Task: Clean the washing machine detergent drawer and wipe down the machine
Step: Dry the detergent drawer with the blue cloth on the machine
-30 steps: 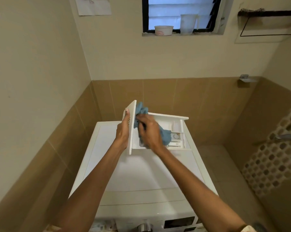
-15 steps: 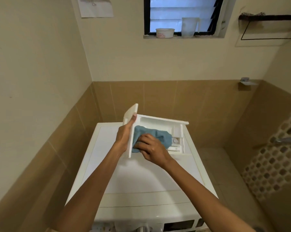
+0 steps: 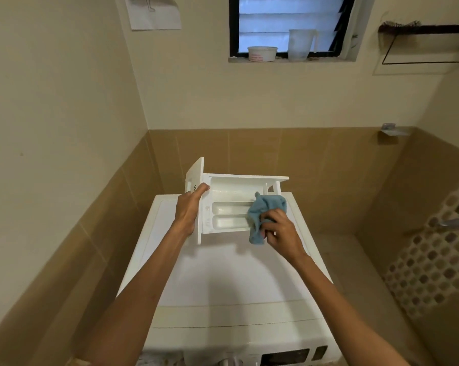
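Observation:
A white detergent drawer [image 3: 231,192], pulled out of the machine, is held above the top of the white washing machine [image 3: 223,281]. My left hand [image 3: 190,210] grips its front panel at the left end, thumb over the edge. My right hand [image 3: 281,235] holds a bunched blue cloth [image 3: 265,215] against the right end of the drawer, covering that part of the compartments. The two long compartments on the left side show bare and white.
The machine stands in a corner between tan-tiled walls, with its control panel [image 3: 284,356] at the bottom edge. A tub [image 3: 262,53] and a plastic jug [image 3: 299,44] sit on the window sill. A tap [image 3: 454,223] juts out at the right.
My right hand has slid the blue cloth from the left end of the drawer to its right end. The drawer has turned flatter, its compartments now facing me.

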